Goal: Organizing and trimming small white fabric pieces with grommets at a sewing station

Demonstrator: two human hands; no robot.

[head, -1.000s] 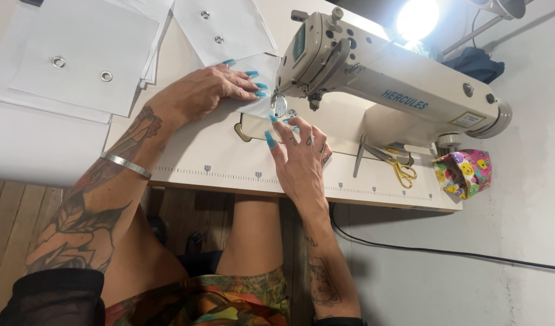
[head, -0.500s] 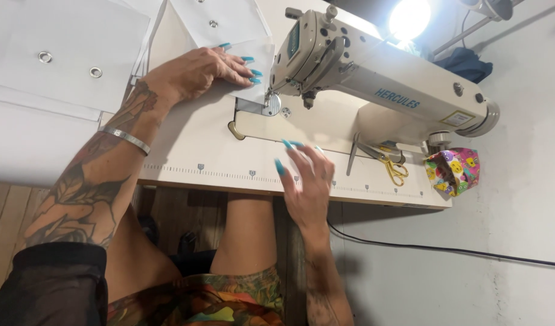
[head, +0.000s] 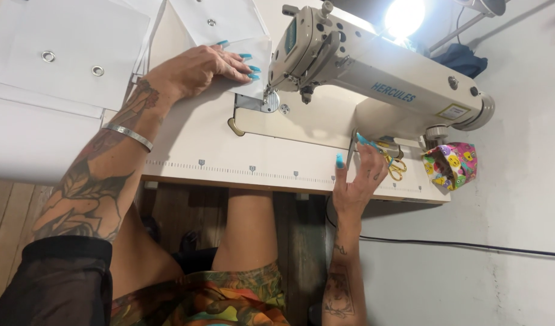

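White fabric [head: 253, 57] lies on the table [head: 199, 148] just left of the sewing machine [head: 362, 78] needle, and the left hand [head: 199, 69] rests flat on it, fingers stretched out together toward the presser foot. At the table's right front, the right hand [head: 362, 175] is open with fingers raised and loosely spread, fingertips reaching the yellow-handled scissors [head: 393, 164] under the machine arm; whether it grips them I cannot tell.

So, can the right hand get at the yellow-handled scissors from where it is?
Probably yes. The right hand is at the table's front edge, fingertips right beside the yellow-handled scissors lying at the sewing machine's base. Nothing lies between them, though the machine body overhangs closely.
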